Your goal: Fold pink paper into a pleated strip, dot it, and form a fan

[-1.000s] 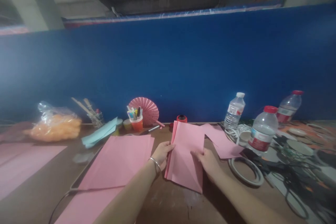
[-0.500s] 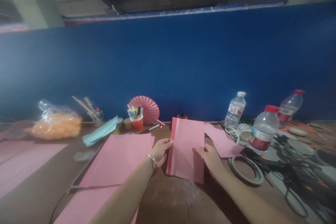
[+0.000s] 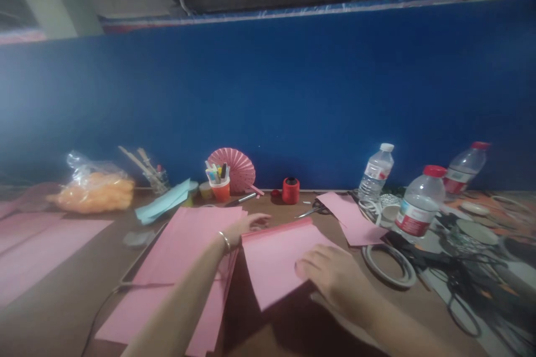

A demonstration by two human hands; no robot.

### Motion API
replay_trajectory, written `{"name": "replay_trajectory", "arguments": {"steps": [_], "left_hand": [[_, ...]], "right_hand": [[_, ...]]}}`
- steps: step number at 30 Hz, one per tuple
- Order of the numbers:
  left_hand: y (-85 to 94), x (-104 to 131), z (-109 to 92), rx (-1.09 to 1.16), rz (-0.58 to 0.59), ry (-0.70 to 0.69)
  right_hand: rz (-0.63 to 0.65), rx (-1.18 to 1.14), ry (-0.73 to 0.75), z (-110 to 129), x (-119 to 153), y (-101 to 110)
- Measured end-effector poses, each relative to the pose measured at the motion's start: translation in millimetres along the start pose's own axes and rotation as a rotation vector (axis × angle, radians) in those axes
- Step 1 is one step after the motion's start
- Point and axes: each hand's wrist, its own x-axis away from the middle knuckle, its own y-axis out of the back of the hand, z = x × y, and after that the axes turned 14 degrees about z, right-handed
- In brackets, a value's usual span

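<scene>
Pink folded paper (image 3: 272,268): between the hands over the brown table (image 3: 247,334), narrow folded strip along its far edge.
Left hand (image 3: 250,224): at the paper's far-left corner, fingers loosely extended; can't tell if gripping.
Right hand (image 3: 329,273): fingers half-curled over the paper's right side, thumb hidden; can't tell if pinching.
Pink stack (image 3: 188,245): left of the paper, partly behind left forearm.

The paper (image 3: 274,265) is plain pink, the spool (image 3: 290,192) red, the partition (image 3: 268,95) blue, the bracelet (image 3: 225,241) silver
</scene>
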Motion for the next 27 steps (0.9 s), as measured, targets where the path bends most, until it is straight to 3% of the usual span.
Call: {"name": "replay_trajectory", "arguments": {"steps": [2,4,8,10,13,21,27], "left_hand": [[15.2,12,8,-0.063,-0.048,0.104],[19.3,21,12,-0.129,-0.061,0.158],[-8.7,22,10,-0.296,-0.022,0.140],[-28.7,18,10,-0.495,0.041,0.068],[-47.2,11,13,-0.707,-0.029,-0.016],[-48.3,11,19,-0.650,-0.107,-0.023],[-53.3,5,18,-0.629,-0.007,-0.083]], "right_hand": [[0.083,0.051,-0.010,7,9,-22],[0.161,0.093,0.013,9,15,-40],[0.208,0.114,0.005,7,16,-56],[0.222,0.097,-0.004,5,15,-56],[0.258,0.036,0.006,5,15,-54],[0.239,-0.114,0.059,-2,18,-37],[0.156,0.037,-0.094,-22,13,-36]]}}
